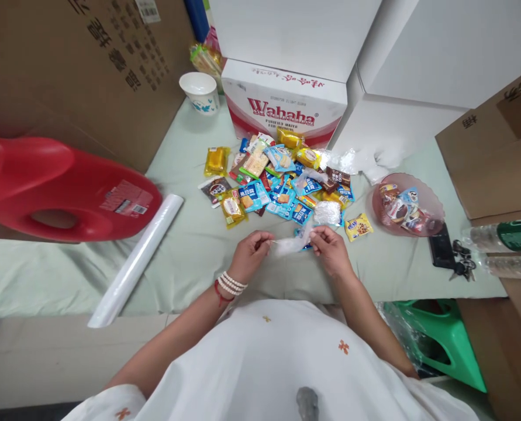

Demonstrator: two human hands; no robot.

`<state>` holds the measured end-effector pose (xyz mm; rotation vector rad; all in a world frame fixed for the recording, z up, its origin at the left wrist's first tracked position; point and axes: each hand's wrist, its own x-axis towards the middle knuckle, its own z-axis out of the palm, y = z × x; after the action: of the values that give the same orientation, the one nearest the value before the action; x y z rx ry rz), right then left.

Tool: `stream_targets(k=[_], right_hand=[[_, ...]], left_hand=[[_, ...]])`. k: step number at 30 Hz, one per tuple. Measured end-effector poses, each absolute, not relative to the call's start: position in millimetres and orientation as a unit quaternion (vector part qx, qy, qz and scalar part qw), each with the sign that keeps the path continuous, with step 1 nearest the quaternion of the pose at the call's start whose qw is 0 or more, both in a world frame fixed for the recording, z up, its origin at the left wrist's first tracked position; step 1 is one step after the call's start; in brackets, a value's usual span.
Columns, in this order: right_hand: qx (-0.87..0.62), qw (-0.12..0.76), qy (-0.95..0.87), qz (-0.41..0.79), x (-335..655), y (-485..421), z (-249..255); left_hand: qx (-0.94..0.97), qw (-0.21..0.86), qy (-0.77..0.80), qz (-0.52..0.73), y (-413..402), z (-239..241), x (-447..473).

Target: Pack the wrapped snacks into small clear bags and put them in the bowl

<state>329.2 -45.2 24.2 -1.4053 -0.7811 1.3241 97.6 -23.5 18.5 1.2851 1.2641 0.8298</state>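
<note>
A strip of thin translucent plastic is stretched between my two hands, just in front of a snack pile. My left hand, with beads and a red cord at the wrist, pinches its left end. At the other end, the fingers of my right hand are closed on the same plastic. Right behind it lie a crumpled silver foil wrapper and blue snack packets. A yellow cookie packet rests to the right of my right hand.
A pink translucent bowl holding packets stands at right, near a black phone, keys and plastic bottles. At left are a plastic roll and a large red jug. Behind stand a paper cup and a Wahaha box.
</note>
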Motion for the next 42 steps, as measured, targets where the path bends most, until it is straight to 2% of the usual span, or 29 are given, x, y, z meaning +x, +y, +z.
stream_targets(k=[3,7,11,13,16,19,26,28,33,36,39,42], right_hand=[[-0.589,0.544,-0.284,0.526,340,-50,29],[-0.552,0.553,-0.247,0.573,346,-53,36],[-0.555,0.556,-0.233,0.573,343,-53,40],[-0.564,0.553,-0.234,0.567,340,-52,39],[-0.574,0.528,-0.255,0.571,333,-51,38],[-0.585,0.498,-0.303,0.564,331,-52,36],[-0.631,0.512,-0.336,0.477,362,-64,35],[-0.618,0.508,-0.311,0.513,364,-71,35],[-0.491,0.462,-0.218,0.706,324,-83,33],[-0.469,0.443,-0.209,0.735,300,-77,30],[-0.502,0.408,-0.288,0.706,312,-63,30],[-0.589,0.433,-0.400,0.553,355,-47,39]], left_hand=[[0.548,0.547,0.529,0.348,-25,22,89],[0.540,0.587,0.473,0.374,-28,24,85],[0.371,0.694,0.457,0.415,-26,26,90],[0.275,0.764,0.433,0.391,-24,29,96],[0.256,0.817,0.423,0.296,-21,32,106],[0.278,0.818,0.432,0.259,-21,32,116],[0.221,0.782,0.427,0.397,-19,34,118],[0.238,0.758,0.445,0.413,-19,36,118],[0.333,0.717,0.457,0.408,-26,48,124],[0.418,0.695,0.441,0.385,-28,61,121],[0.441,0.702,0.437,0.349,-23,74,103],[0.428,0.705,0.460,0.328,-14,83,74]])
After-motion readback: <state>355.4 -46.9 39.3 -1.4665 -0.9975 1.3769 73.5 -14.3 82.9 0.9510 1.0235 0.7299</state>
